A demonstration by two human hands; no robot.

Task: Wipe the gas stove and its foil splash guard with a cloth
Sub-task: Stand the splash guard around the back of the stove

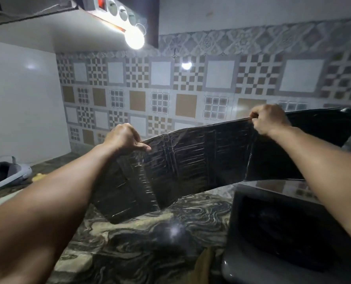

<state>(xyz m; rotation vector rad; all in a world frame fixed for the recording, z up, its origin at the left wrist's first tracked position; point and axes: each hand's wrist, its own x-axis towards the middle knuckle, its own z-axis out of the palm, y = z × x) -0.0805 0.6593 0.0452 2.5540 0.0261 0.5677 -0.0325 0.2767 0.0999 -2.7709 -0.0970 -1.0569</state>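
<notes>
Lying nearest, at the bottom edge, a swirl-patterned marble countertop (pixel 141 238), catching a glare spot and partly cut off by the frame. Sitting at the lower right, the gas stove (pixel 277 228), dark and glossy, its burners too dim to make out and its right side running out of view under the right forearm. Peeking out beside its near left corner, a tan scrap (pixel 204 261), perhaps a cloth, too blurred to say. Hanging above both, clear of the counter, the foil splash guard (pixel 195 160): a creased, folding panel looking almost black in this light, stretching with its long axis left to right, the left end drooping low toward the counter, the right end rising and reaching past the stove's far edge. Gripping its upper edge near the left end, the left hand (pixel 125 138), thumb lying on the near face, fingers hidden behind the panel. Pinching the upper edge further right, the right hand (pixel 270 119), fingers curling tightly over the rim. Resting at far left, a pale tub (pixel 16 177) with dark contents, cut off by the frame. Rising behind everything, a patterned tile wall (pixel 170 87), and glowing overhead, a bare bulb (pixel 134 38) under a shelf.
</notes>
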